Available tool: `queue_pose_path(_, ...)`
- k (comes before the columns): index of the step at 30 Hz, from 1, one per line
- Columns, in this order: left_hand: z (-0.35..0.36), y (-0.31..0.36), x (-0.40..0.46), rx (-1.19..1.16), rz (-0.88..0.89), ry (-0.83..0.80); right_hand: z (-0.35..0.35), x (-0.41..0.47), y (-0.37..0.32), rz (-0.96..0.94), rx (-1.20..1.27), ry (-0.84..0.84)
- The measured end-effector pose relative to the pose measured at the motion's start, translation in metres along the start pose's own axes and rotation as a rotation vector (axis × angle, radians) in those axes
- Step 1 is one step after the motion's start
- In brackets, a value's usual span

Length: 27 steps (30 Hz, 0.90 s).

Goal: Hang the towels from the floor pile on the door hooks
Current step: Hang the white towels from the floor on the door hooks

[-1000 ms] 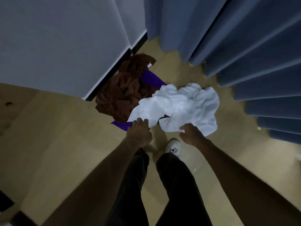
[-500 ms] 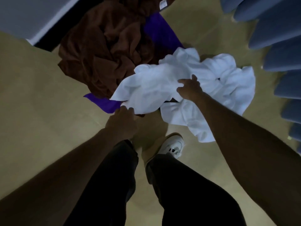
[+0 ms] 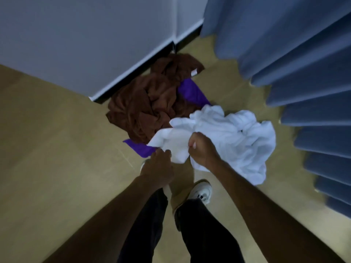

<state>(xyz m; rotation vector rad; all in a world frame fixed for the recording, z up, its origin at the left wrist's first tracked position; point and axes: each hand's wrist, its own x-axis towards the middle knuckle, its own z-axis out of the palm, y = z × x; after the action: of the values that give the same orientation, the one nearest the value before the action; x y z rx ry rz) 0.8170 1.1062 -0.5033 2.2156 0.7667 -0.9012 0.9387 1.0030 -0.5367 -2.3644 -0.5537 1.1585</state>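
At frame centre, the crumpled brown terry towel [image 3: 152,107] and the purple cloth [image 3: 191,92] beneath it lie on the floor. Below them, the left hand [image 3: 157,168] pinches the near edge of the rumpled white towel [image 3: 228,137]. The right hand [image 3: 203,149] is clenched round a bunched fold (probably to lift it clear of the pile), its bulk lying centre-right.

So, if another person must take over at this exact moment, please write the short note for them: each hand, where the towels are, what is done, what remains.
Left hand: grips the near edge of the white towel.
Right hand: fist closed on a bunch of the same towel, near its middle.
White towel: crumpled, mostly low over the floor beside the blue curtain.
Brown towel and purple towel: in the pile by the wall's base, untouched.
Done: white towel gripped. No hooks in view, nothing hung.
Left: lift and hang the white towel, then the other two.
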Motion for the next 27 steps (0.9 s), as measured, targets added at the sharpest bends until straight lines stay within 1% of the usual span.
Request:
queue_pose_path(1,-0.018,0.008,-0.012,-0.041,0.058,0.065,-0.014,-0.018,-0.020,-0.064,0.020,-0.021)
queue_pose_path(2,-0.039,0.016,-0.024,-0.076,0.096,0.097,-0.029,-0.034,-0.040,-0.109,0.033,-0.044)
queue_pose_path(4,-0.083,0.035,-0.051,-0.107,0.211,0.177,-0.062,-0.065,-0.078,-0.158,0.060,-0.058)
queue_pose_path(5,-0.108,0.047,-0.066,-0.115,0.229,0.210,-0.079,-0.079,-0.098,-0.183,0.081,-0.047)
queue_pose_path(6,-0.135,0.062,-0.088,-0.139,0.209,0.207,-0.096,-0.093,-0.116,-0.205,0.096,-0.026)
queue_pose_path(8,-0.175,0.083,-0.120,-0.180,0.236,0.238,-0.129,-0.120,-0.153,-0.255,0.127,0.038)
queue_pose_path(12,-0.232,0.106,-0.174,-0.182,0.262,0.330,-0.192,-0.173,-0.212,-0.369,0.190,0.145)
queue_pose_path(14,-0.257,0.116,-0.203,-0.155,0.275,0.404,-0.218,-0.196,-0.233,-0.446,0.186,0.192)
queue_pose_path(16,-0.281,0.129,-0.237,-0.145,0.271,0.474,-0.242,-0.216,-0.249,-0.472,0.121,0.202)
queue_pose_path(18,-0.303,0.141,-0.272,-0.102,0.249,0.491,-0.263,-0.236,-0.267,-0.478,-0.003,0.154)
queue_pose_path(20,-0.321,0.150,-0.304,-0.033,0.237,0.487,-0.279,-0.253,-0.284,-0.566,-0.154,0.136)
queue_pose_path(22,-0.336,0.153,-0.335,0.026,0.219,0.493,-0.290,-0.271,-0.301,-0.643,-0.272,0.157)
queue_pose_path(25,-0.349,0.148,-0.378,0.058,0.187,0.531,-0.300,-0.293,-0.326,-0.712,-0.307,0.184)
queue_pose_path(27,-0.351,0.137,-0.405,0.046,0.169,0.574,-0.303,-0.307,-0.342,-0.746,-0.306,0.168)
